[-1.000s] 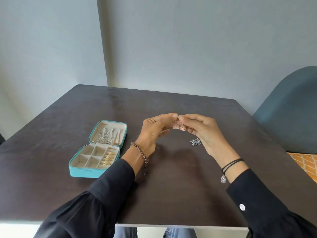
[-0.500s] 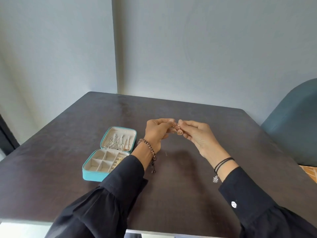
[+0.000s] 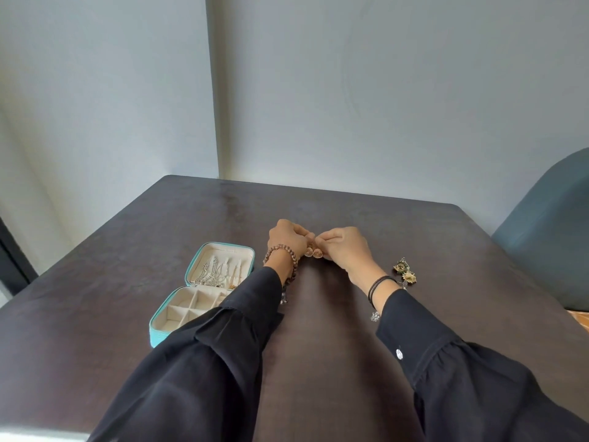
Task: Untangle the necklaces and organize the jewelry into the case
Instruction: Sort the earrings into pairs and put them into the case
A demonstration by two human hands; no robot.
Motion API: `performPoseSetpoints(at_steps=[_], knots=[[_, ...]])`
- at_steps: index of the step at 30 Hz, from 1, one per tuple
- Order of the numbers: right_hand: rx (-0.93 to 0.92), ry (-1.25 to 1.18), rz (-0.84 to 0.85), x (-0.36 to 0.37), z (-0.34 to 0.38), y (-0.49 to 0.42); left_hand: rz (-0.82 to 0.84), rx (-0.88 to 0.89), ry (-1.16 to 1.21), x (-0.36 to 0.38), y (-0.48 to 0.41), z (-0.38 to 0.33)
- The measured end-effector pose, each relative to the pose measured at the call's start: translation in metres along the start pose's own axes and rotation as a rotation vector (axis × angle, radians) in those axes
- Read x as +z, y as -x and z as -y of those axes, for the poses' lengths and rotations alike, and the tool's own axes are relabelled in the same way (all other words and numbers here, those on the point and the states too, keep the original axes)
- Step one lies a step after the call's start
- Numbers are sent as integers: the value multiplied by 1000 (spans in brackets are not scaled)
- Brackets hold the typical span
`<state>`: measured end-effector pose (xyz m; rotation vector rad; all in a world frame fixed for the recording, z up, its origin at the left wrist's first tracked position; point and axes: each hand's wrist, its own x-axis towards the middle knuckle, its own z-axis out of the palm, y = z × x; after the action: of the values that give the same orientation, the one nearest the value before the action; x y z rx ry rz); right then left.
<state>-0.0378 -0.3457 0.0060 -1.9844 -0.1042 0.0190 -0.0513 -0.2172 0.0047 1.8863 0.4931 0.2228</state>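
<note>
L hand (image 3: 288, 239) & R hand (image 3: 345, 247) meet fingertip to fingertip at mid dark brown table (image 3: 127, 266), both pinching two small rose-gold bell-shaped earrings (image 3: 312, 252). The domes hang side by side, mouths down. Left of the hands lies an open teal jewelry case (image 3: 156, 336) w/ cream lining. Its long axis runs near-to-far, w/ the divided tray nearer and the lid w/ silver chains farther. Gold flower-shaped pieces (image 3: 405, 272) lie just right of the R wrist.

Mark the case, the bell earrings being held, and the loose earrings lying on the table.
case (image 3: 157, 334): head view, teal front wall of the base.
bell earrings (image 3: 308, 252): head view, left bell of the pair.
loose earrings (image 3: 409, 277): head view, the nearer flower-shaped piece.
</note>
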Motion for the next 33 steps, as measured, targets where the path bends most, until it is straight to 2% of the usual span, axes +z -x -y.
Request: performPoseSetpoints(at_steps=[8,17,20,26,33], knots=[[-44,189,-13,-5,3,2,-20,40,-100,-3,1,1],[-56,198,-87,-48,0,25,-88,205,-209,-1,38,-18],[-68,177,-119,-72,-6,43,-23,289,-199,11,58,-23],[-45,123,-203,-118,-37,68,238,404,-180,48,94,-15],[-6,124,-263,-133,-72,89,278,503,-249,74,106,-1]])
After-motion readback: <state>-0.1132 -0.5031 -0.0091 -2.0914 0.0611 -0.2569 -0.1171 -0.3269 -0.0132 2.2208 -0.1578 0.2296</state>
